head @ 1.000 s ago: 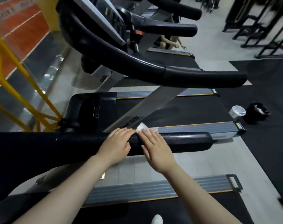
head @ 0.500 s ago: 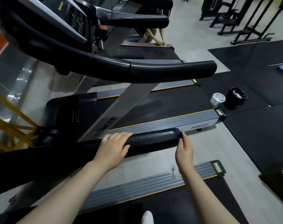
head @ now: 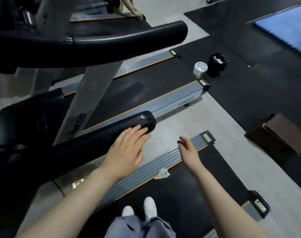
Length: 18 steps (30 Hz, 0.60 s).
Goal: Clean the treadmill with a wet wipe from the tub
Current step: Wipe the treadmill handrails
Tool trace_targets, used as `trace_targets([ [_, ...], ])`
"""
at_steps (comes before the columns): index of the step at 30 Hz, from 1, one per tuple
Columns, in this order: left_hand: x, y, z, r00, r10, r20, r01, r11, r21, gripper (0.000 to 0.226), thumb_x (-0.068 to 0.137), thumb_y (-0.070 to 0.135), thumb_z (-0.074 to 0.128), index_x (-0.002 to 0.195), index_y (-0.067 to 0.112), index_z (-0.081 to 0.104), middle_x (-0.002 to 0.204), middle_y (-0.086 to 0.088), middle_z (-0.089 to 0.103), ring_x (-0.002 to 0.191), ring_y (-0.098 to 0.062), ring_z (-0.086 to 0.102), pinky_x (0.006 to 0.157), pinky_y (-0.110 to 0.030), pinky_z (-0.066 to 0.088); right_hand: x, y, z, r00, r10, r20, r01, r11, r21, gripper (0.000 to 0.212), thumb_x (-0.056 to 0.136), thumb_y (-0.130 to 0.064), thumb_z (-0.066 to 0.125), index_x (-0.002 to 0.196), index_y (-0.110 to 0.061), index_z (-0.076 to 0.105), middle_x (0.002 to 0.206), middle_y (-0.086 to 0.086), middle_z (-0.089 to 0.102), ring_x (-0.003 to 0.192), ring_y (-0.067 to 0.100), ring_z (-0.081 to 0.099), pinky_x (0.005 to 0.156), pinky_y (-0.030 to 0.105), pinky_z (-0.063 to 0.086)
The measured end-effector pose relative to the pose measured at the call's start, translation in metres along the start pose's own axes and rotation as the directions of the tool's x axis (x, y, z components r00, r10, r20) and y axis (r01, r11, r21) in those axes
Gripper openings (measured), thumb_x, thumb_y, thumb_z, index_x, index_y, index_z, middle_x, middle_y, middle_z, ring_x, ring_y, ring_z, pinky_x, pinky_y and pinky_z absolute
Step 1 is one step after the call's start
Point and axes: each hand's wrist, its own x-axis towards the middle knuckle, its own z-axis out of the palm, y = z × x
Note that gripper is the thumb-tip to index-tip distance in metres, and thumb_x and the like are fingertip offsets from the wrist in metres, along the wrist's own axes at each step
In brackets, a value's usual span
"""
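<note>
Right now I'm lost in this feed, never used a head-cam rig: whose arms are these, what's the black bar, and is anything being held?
One view only: a camera on the person's head, looking down. The arms are theirs. The left hand rests flat on the treadmill's black handrail; the right hand hangs open, holding nothing. A crumpled wet wipe lies on the treadmill deck they stand on. Farther off on the floor stand the wipe tub and a small black bin.
</note>
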Motion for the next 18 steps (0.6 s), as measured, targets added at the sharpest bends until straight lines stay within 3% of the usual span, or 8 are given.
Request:
trace_targets([
  [3, 0.012, 0.007, 0.041, 0.981, 0.127, 0.145, -0.122, 0.991, -0.049, 0.05, 0.085, 0.024, 0.043, 0.131, 0.012, 0.06, 0.14, -0.006, 0.056, 0.135, -0.025, 0.046, 0.114, -0.043, 0.03, -0.006, 0.033, -0.004, 0.996, 0.075, -0.049, -0.075, 0.997, -0.006, 0.037, 0.101, -0.018, 0.046, 0.137, -0.02, 0.049, 0.127, -0.003, 0.058, 0.12, 0.014, 0.055, 0.095, 0.024, 0.038],
  [7, 0.02, 0.012, 0.116, 0.915, 0.151, 0.375, -0.113, 0.986, -0.121, 0.052, 0.088, 0.024, 0.044, 0.138, 0.018, 0.053, 0.146, -0.001, 0.05, 0.14, -0.022, 0.039, 0.118, -0.043, 0.03, -0.01, 0.088, -0.002, 0.979, 0.178, -0.102, -0.179, 0.984, -0.002, 0.036, 0.101, -0.024, 0.047, 0.137, -0.023, 0.049, 0.118, -0.011, 0.056, 0.108, 0.009, 0.055, 0.085, 0.021, 0.036],
  [11, 0.024, 0.012, 0.205, 0.801, 0.105, 0.589, -0.021, 0.989, -0.147, 0.056, 0.095, 0.02, 0.047, 0.15, 0.024, 0.037, 0.157, 0.006, 0.032, 0.146, -0.015, 0.023, 0.12, -0.034, 0.013, -0.003, 0.158, 0.01, 0.942, 0.308, -0.131, -0.309, 0.951, 0.018, 0.039, 0.101, -0.025, 0.044, 0.139, -0.027, 0.045, 0.122, -0.006, 0.058, 0.108, 0.013, 0.056, 0.083, 0.022, 0.038],
  [18, 0.017, 0.0, 0.403, 0.587, -0.041, 0.809, 0.181, 0.98, -0.081, 0.052, 0.096, 0.019, 0.049, 0.147, 0.021, 0.041, 0.152, 0.0, 0.04, 0.139, -0.022, 0.036, 0.115, -0.035, 0.028, 0.054, 0.306, 0.039, 0.892, 0.441, -0.101, -0.439, 0.897, 0.047, 0.046, 0.101, -0.021, 0.042, 0.146, -0.024, 0.039, 0.139, 0.001, 0.053, 0.122, 0.019, 0.053, 0.09, 0.025, 0.042],
])
